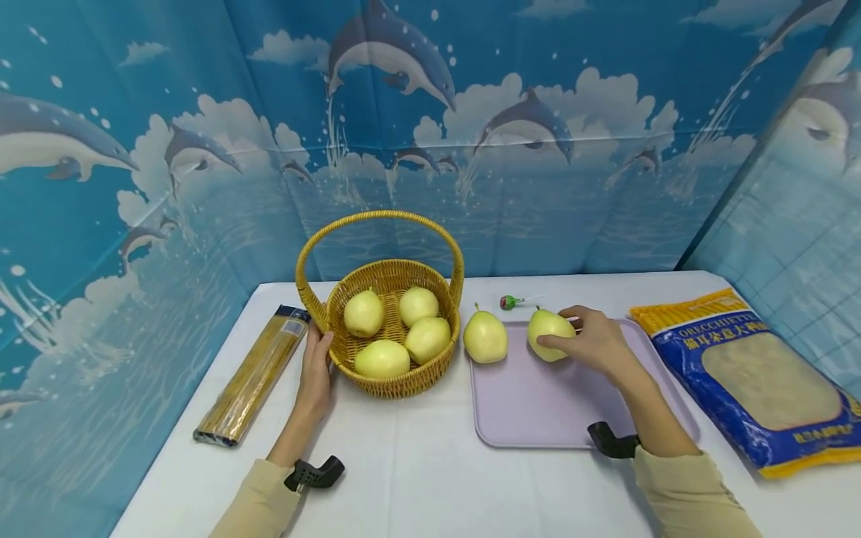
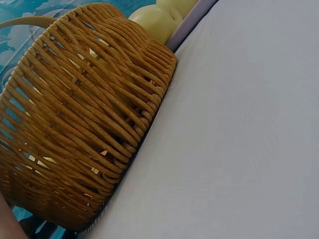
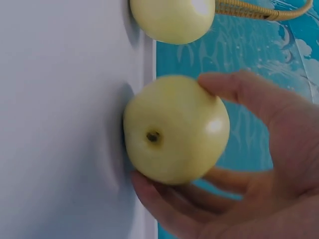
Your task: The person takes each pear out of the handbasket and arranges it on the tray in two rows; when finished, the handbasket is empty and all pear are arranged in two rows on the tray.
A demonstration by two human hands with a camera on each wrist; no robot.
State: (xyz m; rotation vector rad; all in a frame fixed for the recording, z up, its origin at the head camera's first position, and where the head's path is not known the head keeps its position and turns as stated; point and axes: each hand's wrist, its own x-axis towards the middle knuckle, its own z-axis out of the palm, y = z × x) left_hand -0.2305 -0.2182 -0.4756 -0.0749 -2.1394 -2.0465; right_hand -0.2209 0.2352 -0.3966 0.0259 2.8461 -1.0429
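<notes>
Left of the tabletop's [image 1: 417, 478] middle, near its far edge, the basket [image 1: 397, 385] could be tipped if its left wall were pushed too hard, and the four pears [image 1: 382, 360] inside could be jostled. At the tray's [image 1: 531, 430] far left corner, the loose pear [image 1: 486, 340] could be knocked if the held pear [image 1: 546, 332], by the tray's far edge, were swung left too low. Basket's left wall is touched by the left hand [image 1: 315, 377], unclenched, fingers partly hidden. The held pear is pinched by the right hand [image 1: 595, 342]; whether it is lifted cannot be told.
</notes>
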